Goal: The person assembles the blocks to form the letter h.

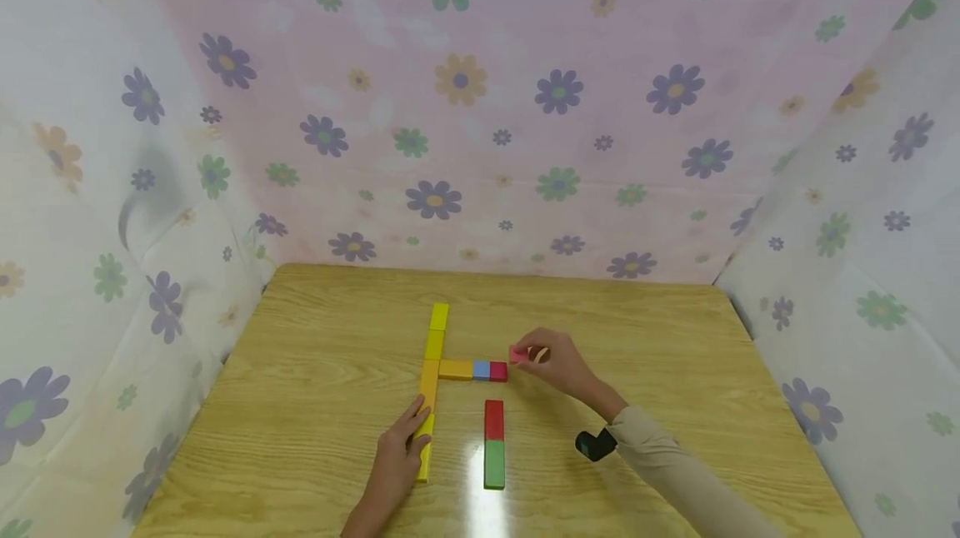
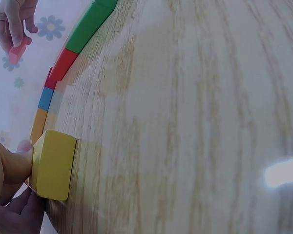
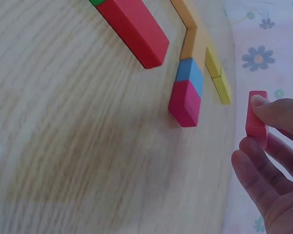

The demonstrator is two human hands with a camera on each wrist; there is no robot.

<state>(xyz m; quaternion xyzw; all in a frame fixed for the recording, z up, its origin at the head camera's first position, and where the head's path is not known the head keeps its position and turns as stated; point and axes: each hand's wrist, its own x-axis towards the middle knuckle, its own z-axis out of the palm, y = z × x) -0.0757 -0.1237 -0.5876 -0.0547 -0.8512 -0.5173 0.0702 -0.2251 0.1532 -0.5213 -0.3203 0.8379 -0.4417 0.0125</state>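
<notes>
My right hand (image 1: pixel 558 363) pinches a small pink block (image 3: pixel 257 117) between thumb and fingers, held up off the table. Just left of it, a row of blocks ends in a dark pink block (image 1: pixel 498 371), beside a blue block (image 1: pixel 482 371) and an orange block (image 1: pixel 456 369). That row meets a long line of yellow and orange blocks. At the near end of the line my left hand (image 1: pixel 397 450) holds a yellow block (image 2: pixel 56 165), thumb on one side and fingers on the other. An orange block (image 1: pixel 429 380) lies beyond its fingertips.
A red block (image 1: pixel 494 420) and a green block (image 1: pixel 494 465) lie end to end, right of the line. Two yellow blocks (image 1: pixel 437 331) form its far end. A black device (image 1: pixel 595 444) shows at the right wrist. Flowered cloth (image 1: pixel 495 146) surrounds the wooden table (image 1: pixel 637 321).
</notes>
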